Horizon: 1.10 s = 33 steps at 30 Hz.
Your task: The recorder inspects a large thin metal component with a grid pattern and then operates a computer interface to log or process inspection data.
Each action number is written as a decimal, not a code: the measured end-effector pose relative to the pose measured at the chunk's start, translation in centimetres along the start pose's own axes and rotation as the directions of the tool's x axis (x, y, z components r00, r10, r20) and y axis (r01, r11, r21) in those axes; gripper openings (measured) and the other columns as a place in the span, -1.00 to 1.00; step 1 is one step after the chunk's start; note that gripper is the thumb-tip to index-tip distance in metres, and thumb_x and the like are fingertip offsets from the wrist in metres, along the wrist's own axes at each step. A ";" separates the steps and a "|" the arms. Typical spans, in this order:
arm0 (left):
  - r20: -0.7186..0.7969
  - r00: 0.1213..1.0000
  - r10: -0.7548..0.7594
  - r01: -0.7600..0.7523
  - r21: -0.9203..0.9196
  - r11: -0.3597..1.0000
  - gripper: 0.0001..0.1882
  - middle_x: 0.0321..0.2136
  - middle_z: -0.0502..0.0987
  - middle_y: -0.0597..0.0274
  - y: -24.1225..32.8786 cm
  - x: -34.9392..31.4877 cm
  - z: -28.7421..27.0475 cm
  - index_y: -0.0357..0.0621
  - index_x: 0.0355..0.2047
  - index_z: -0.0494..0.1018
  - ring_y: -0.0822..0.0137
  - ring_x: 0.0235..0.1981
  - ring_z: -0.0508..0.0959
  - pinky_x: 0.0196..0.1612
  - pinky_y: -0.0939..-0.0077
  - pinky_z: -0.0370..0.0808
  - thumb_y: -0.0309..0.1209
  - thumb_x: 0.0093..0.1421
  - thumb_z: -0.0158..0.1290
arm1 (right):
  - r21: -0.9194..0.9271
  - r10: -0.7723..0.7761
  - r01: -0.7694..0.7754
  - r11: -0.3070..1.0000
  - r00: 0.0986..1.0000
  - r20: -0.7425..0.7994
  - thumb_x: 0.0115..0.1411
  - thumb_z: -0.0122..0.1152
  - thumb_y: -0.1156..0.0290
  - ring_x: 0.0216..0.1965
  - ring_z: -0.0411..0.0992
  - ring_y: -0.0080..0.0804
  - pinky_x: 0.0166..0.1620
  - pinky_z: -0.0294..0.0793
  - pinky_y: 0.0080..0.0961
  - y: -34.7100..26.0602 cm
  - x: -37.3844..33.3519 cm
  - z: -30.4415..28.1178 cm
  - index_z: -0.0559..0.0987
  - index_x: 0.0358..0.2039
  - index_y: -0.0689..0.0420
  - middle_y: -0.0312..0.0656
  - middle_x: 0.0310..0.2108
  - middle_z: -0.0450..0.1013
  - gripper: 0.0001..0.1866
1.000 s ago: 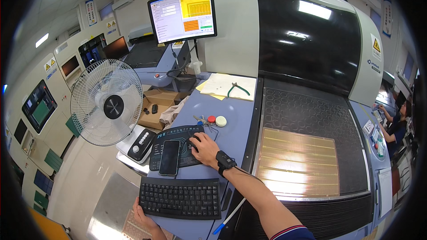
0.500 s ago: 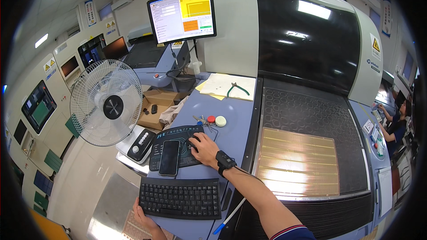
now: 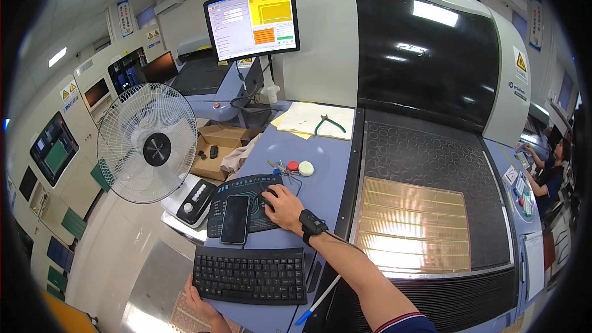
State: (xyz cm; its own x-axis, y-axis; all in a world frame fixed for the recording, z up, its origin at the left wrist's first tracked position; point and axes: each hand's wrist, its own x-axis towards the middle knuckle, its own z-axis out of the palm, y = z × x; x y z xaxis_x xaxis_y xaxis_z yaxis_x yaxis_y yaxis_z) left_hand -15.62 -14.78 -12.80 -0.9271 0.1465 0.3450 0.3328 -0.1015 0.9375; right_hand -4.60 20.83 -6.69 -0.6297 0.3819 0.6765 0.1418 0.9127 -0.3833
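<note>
My right hand [image 3: 285,208] is closed over a black computer mouse [image 3: 269,200], which sits on a dark printed mouse pad [image 3: 262,190]; a black band with a small module is strapped round that wrist. Lying partly on the same pad, just left of the mouse, is a black smartphone [image 3: 235,219]. Below them a black keyboard [image 3: 250,275] lies at the near end of the blue desk. My left hand [image 3: 202,308] is beside the keyboard's lower left corner, at the desk edge, its visible fingers stretched out and holding nothing that I can see.
A monitor [image 3: 251,23] stands above the desk. Green-handled cutters [image 3: 330,125], keys [image 3: 280,165], red and pale round buttons [image 3: 305,168] and a blue-tipped pen [image 3: 303,317] lie around. Left stands a fan [image 3: 147,142]; right, a gold-lined panel [image 3: 413,225] lies on the machine bed. A person [image 3: 552,169] works far right.
</note>
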 end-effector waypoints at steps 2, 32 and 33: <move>-0.002 1.000 0.000 0.000 -0.002 1.000 -0.52 0.01 0.51 -0.01 -0.1 0.0 0.0 -0.44 0.09 0.48 0.20 0.05 0.48 0.21 0.30 0.32 -0.33 0.40 -0.24 | -0.004 -0.002 0.002 1.000 1.000 -0.001 0.13 0.25 0.43 0.10 0.39 0.02 0.16 0.45 -0.18 0.0 0.0 0.0 0.53 -0.04 0.17 0.03 0.05 0.42 -0.64; 0.024 1.000 0.014 -0.013 -0.034 0.999 -0.53 0.02 0.51 0.00 -0.1 -0.1 -0.2 -0.45 0.09 0.48 0.21 0.04 0.49 0.20 0.32 0.33 -0.33 0.41 -0.23 | 0.019 -0.014 0.013 1.000 0.997 0.076 0.14 0.25 0.37 0.13 0.40 0.00 0.17 0.45 -0.19 0.0 -0.1 -0.3 0.55 0.01 0.14 0.01 0.09 0.41 -0.61; 0.022 1.000 0.021 -0.020 -0.015 1.000 -0.53 0.02 0.51 0.00 -0.1 -0.1 -0.2 -0.45 0.09 0.48 0.21 0.04 0.49 0.20 0.32 0.33 -0.33 0.41 -0.23 | 0.025 -0.022 0.020 0.999 0.997 0.068 0.13 0.25 0.39 0.13 0.39 -0.01 0.17 0.45 -0.20 0.0 -0.1 -0.2 0.55 0.00 0.15 0.01 0.08 0.41 -0.61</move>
State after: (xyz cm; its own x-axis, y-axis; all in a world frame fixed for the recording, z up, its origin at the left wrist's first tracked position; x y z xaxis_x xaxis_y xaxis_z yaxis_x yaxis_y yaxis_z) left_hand -15.62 -14.96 -12.91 -0.9161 0.1656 0.3652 0.3489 -0.1196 0.9295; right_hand -4.37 20.81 -6.56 -0.6831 0.3509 0.6406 0.1097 0.9164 -0.3850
